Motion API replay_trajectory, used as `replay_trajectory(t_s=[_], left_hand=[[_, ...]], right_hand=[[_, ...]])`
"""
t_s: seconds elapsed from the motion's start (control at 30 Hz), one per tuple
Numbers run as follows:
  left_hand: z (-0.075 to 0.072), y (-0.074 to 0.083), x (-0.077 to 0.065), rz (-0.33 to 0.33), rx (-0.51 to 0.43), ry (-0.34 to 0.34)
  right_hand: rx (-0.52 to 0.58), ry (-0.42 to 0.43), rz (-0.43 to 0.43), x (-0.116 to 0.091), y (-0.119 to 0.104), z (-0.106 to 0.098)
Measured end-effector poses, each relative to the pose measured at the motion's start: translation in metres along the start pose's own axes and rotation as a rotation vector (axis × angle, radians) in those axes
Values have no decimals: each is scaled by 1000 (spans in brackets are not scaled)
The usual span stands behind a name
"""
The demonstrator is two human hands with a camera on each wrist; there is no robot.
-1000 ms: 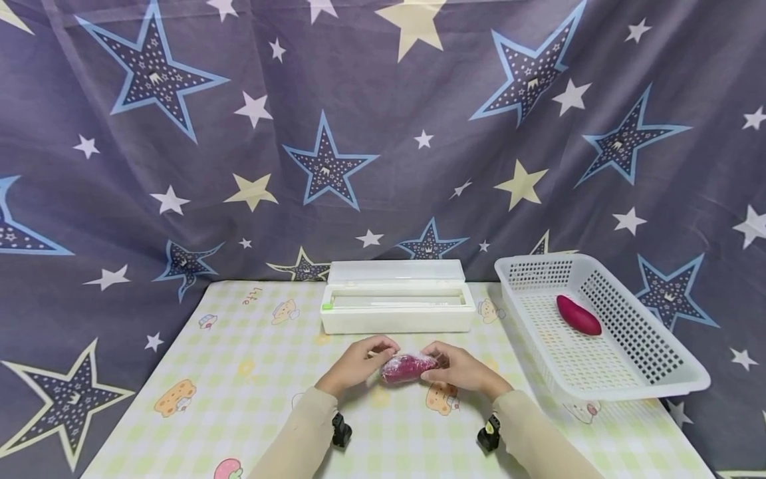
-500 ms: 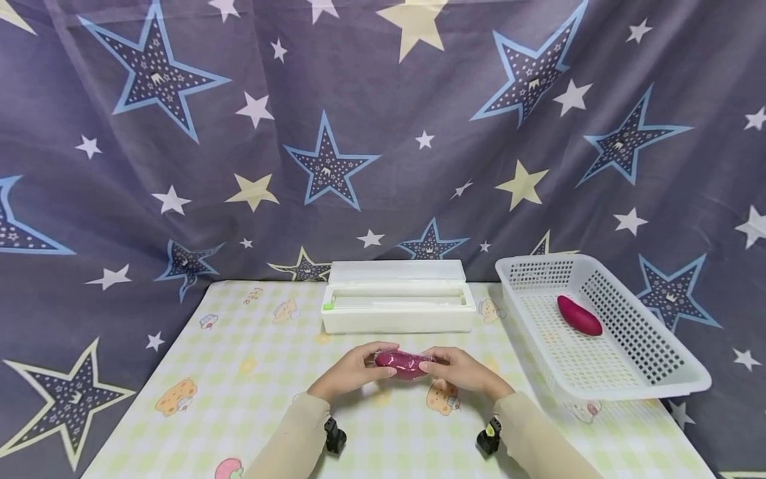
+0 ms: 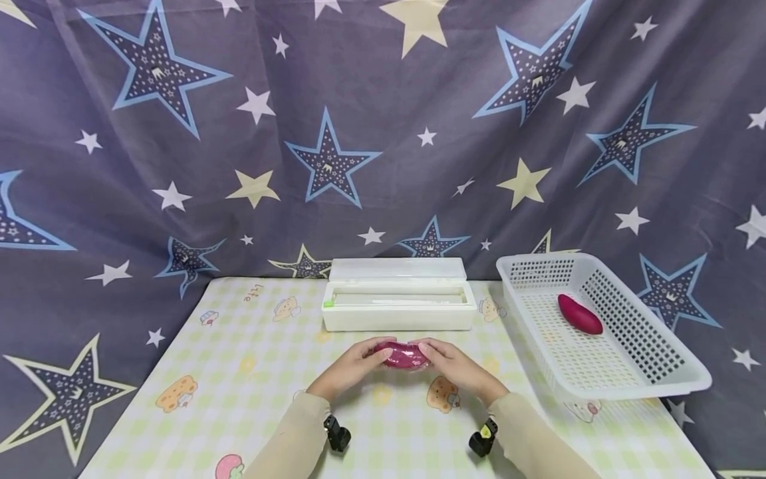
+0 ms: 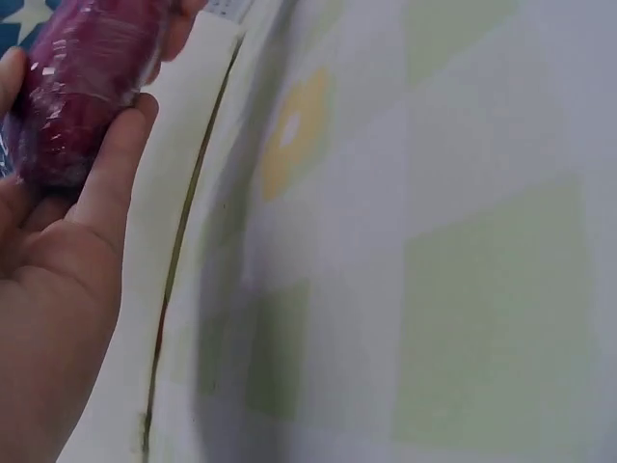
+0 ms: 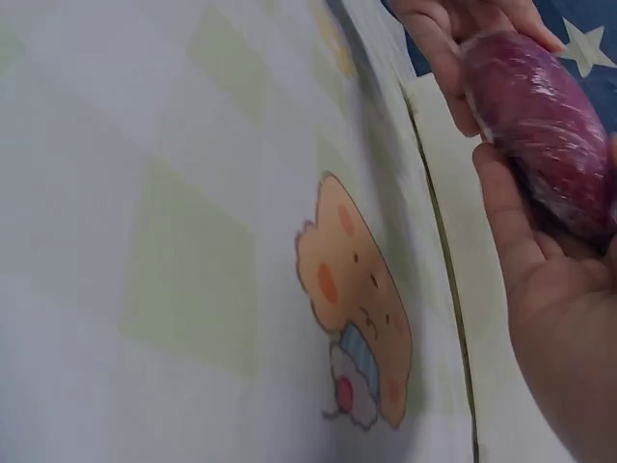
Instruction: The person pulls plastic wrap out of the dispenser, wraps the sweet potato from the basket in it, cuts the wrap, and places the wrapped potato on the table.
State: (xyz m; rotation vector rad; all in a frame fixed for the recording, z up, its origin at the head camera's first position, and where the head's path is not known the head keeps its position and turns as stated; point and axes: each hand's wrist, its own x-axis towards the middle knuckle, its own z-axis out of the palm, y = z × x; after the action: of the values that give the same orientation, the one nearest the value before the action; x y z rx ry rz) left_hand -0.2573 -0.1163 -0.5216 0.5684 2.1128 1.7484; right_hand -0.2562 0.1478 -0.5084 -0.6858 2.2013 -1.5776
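Note:
A purple-red sweet potato (image 3: 405, 356) wrapped in shiny, creased cling film is held level in both hands above the tablecloth. My left hand (image 3: 353, 366) grips its left end, thumb on the near side. At the right end, my right hand (image 3: 457, 366) grips it the same way. In the left wrist view the film on the sweet potato (image 4: 87, 87) shows glossy wrinkles, and the left hand's fingers (image 4: 111, 174) cup its lower end. The right wrist view shows the sweet potato (image 5: 540, 130) spanning both hands, its ends partly hidden by them.
Just beyond the hands stands a white cling film dispenser (image 3: 397, 319) with its lid raised. To the right, a white perforated basket (image 3: 622, 392) holds an unwrapped purple-red sweet potato (image 3: 579, 315). A star-patterned curtain (image 3: 383, 133) hangs behind the checked tablecloth (image 3: 251, 372).
The wrapped sweet potato has been turned in the hands, its whitish bunched film giving way to a smoother side. Both hands have shifted their hold and moved slightly away from the body.

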Motion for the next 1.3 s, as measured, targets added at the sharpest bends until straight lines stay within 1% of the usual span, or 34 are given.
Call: replay_trajectory(t_s=[0.07,0.17,0.33,0.47,0.6,0.7,0.8,0.83,0.87,1.03,1.13,1.23,1.3], left_hand=[[0,1,0,8,-50,-3],[0,2,0,11,-90,-2],[2,4,-1,20,-102,-1],[4,6,-1,28,-52,17],[4,9,-3,35,85,74],[0,10,-6,49,174,92],[-4,11,-9,68,207,95],[-5,11,-10,73,204,102],[-6,11,-10,74,213,124],[-9,9,-10,81,199,218],[-12,7,-12,92,219,221],[-18,7,-15,77,232,231],[-23,8,-18,57,209,256]], right_hand=[[3,23,3,2,-1,3],[-24,62,-18,5,-1,7],[14,82,-24,10,-1,11],[44,97,-8,12,0,13],[35,116,3,15,1,13],[27,138,4,18,2,14],[17,162,18,19,2,15],[16,173,25,20,1,16],[15,183,35,20,1,17],[18,243,71,26,-1,23],[31,252,65,31,-4,26],[102,211,39,34,-7,28],[169,167,23,35,-9,28]])
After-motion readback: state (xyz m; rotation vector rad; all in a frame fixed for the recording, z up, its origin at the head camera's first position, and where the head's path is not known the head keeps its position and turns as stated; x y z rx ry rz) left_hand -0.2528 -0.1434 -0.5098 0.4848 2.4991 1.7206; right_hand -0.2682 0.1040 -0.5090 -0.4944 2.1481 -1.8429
